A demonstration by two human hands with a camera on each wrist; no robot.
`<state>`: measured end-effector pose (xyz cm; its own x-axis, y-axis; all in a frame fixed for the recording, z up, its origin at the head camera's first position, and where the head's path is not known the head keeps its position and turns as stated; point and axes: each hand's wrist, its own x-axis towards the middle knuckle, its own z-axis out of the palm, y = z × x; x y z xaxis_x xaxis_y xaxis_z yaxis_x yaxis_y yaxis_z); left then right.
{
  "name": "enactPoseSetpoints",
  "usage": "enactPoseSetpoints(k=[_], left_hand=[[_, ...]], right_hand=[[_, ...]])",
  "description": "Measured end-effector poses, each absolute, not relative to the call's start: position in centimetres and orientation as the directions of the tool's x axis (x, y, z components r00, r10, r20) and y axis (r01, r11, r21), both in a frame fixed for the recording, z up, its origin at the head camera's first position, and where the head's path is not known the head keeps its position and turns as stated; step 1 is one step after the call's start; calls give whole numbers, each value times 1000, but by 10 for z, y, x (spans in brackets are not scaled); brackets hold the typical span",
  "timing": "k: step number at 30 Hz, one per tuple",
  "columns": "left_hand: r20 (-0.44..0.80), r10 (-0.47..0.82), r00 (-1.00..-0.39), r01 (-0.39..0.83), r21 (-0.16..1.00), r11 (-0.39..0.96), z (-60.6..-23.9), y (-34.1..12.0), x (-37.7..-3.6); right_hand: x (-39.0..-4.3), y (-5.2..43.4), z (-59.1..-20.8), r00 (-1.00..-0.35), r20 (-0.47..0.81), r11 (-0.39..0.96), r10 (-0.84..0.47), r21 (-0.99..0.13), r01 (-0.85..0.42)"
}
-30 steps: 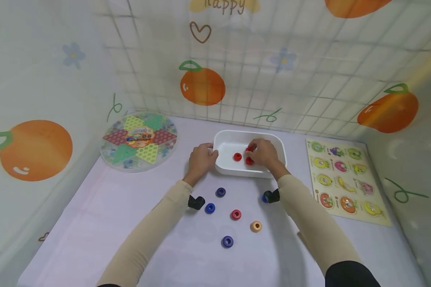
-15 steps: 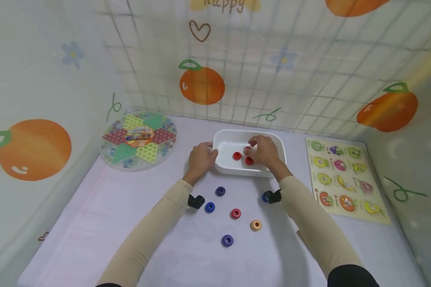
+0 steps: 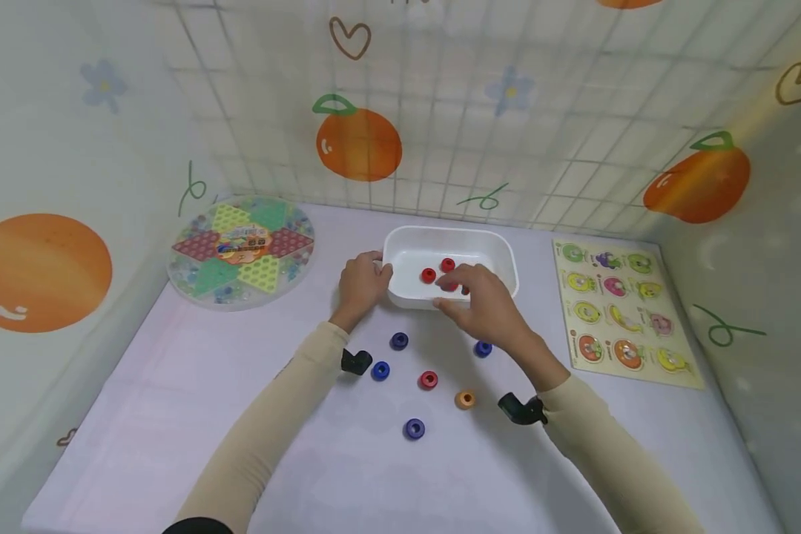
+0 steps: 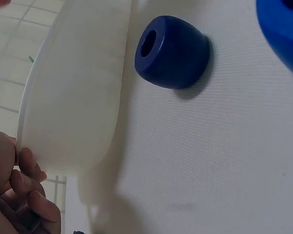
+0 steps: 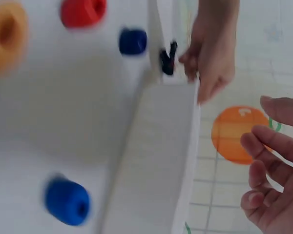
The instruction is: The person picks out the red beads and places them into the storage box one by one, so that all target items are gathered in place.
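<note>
A white plastic box (image 3: 507, 256) stands at the back of the table, holding several red beads (image 3: 428, 275). My left hand (image 3: 362, 288) pinches its left rim, thumb at the rim and fingers outside; the left wrist view shows the fingers (image 4: 27, 180) curled against the wall. Over the box's near rim hovers my right hand (image 3: 483, 304), fingers loosely bent and apart, nothing between them. On the table in front lie a dark blue bead (image 3: 399, 341), two brighter blue beads (image 3: 380, 371), a red bead (image 3: 429, 380), an orange bead (image 3: 465, 400) and a purple-blue bead (image 3: 414, 429).
A round Chinese checkers board (image 3: 240, 252) under clear plastic lies at the back left. To the right is a flat fruit picture board (image 3: 624, 319). Fabric printed with oranges (image 3: 359, 144) encloses the table at the back and sides.
My right hand has drawn back from inside the box toward its near rim, its fingers parting from the red beads. My left hand stays on the rim. The head view has shifted slightly.
</note>
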<state>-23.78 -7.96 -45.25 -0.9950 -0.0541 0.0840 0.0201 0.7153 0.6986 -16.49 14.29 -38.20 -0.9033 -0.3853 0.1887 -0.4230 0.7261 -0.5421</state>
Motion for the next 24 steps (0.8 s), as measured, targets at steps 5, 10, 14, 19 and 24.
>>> enactPoseSetpoints(k=[5,10,14,19,24], left_hand=[[76,-60,-995,10,701,713,-454,-80,-238],[74,-63,-995,7,705,709,-455,-79,-237],[70,-71,-995,-3,695,719,-455,-79,-237],[72,-66,-995,5,705,709,-454,-80,-236],[102,-57,-993,34,717,696,-455,-80,-237]], right_hand=[[-130,144,-402,-892,145,682,-429,-596,-425],[-104,145,-429,-896,69,668,-440,-642,-377],[-90,144,-449,-907,30,693,-421,-635,-342],[-80,139,-464,-907,17,713,-421,-611,-342],[-78,135,-472,-902,51,733,-429,-563,-381]])
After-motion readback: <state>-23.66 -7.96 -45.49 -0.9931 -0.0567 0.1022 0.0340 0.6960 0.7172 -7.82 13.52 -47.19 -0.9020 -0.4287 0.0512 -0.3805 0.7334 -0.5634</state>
